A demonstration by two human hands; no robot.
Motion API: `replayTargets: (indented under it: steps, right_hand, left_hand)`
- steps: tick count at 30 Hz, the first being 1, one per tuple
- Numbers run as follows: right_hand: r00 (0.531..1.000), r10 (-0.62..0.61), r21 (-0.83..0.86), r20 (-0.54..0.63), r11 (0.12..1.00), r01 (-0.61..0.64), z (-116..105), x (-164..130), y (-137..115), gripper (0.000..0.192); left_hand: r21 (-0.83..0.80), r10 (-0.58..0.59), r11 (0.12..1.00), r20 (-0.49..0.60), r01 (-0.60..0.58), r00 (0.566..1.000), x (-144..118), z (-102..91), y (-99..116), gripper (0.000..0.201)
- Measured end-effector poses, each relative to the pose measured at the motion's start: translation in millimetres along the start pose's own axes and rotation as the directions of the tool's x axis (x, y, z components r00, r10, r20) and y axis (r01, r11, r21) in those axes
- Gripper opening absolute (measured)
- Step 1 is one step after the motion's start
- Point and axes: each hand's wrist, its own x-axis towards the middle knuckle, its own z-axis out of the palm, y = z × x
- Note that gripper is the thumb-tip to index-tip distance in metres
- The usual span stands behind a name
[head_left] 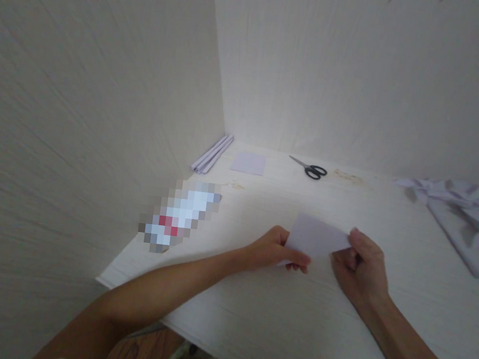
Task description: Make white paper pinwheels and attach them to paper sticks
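A pale lilac sheet of paper [318,236] is held up over the table between my two hands. My left hand [277,250] grips its left side, thumb on top and fingers curled beneath. At the upper right corner, my right hand [364,263] pinches the paper between thumb and fingers. Both hands are closed on the same sheet, and the paper looks flat. Beyond it, a pair of scissors [313,171] with black handles lies on the table, blades pointing left.
A second lilac paper [248,162] lies near the back wall beside folded paper strips [212,154]. Rubber bands [347,177] lie right of the scissors. A blurred-out phone-like device [183,213] rests at left. Paper pieces [461,210] pile at right on the white table [241,312].
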Motion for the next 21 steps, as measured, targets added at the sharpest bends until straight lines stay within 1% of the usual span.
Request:
replayTargets:
  steps: [3,5,7,8,10,11,12,13,14,16,18,21]
  right_hand:
    - [0.999,-0.016,0.077,-0.047,0.997,0.020,-6,6,-8,0.042]
    - [0.997,-0.053,0.103,-0.059,0.993,0.059,-9,9,-13,0.041]
    - [0.998,-0.061,0.091,-0.030,0.994,0.063,-8,9,-15,0.042]
    - [0.999,-0.047,0.074,0.007,0.996,0.046,-7,7,-13,0.042]
    - [0.992,-0.015,-0.008,0.124,1.000,0.016,-4,3,-7,0.040]
    - [0.983,-0.013,-0.075,0.183,0.997,0.027,-4,0,-2,0.040]
    - [0.975,-0.006,-0.159,0.224,0.986,0.042,-4,-2,3,0.040]
    - [0.969,0.034,-0.273,0.246,0.961,0.035,-5,-4,8,0.044]
    - [0.964,0.078,-0.366,0.254,0.930,0.022,-7,-6,12,0.048]
    - [0.961,0.124,-0.475,0.246,0.880,0.008,-10,-9,17,0.053]
    - [0.962,0.134,-0.537,0.238,0.844,0.015,-9,-11,16,0.055]
    - [0.967,0.119,-0.621,0.226,0.782,0.049,-2,-14,10,0.055]
  left_hand:
    - [-0.043,-0.011,0.999,-0.020,0.010,1.000,-1,-0.5,0,0.017]
    - [-0.091,0.001,0.996,-0.054,-0.006,0.999,-2,-0.3,0,0.018]
    - [-0.136,0.020,0.990,-0.094,-0.033,0.995,-1,0.3,1,0.019]
    - [-0.153,0.029,0.987,-0.111,-0.046,0.993,-1,0.7,1,0.020]
    - [-0.164,0.039,0.985,-0.124,-0.059,0.992,0,1.4,0,0.020]
    - [-0.152,0.040,0.987,-0.118,-0.058,0.992,0,1.7,0,0.020]
    - [-0.129,0.040,0.990,-0.104,-0.054,0.994,0,2.0,0,0.020]
    - [-0.099,0.038,0.994,-0.084,-0.046,0.996,0,2.3,0,0.020]
    - [-0.064,0.031,0.997,-0.061,-0.035,0.998,-1,2.7,1,0.020]
    - [0.000,0.012,1.000,-0.029,-0.012,0.999,-2,3.6,2,0.020]
    - [0.040,-0.009,0.999,-0.043,0.011,0.999,-2,4.7,3,0.020]
    - [0.064,-0.020,0.998,-0.096,0.026,0.995,-1,6.0,3,0.021]
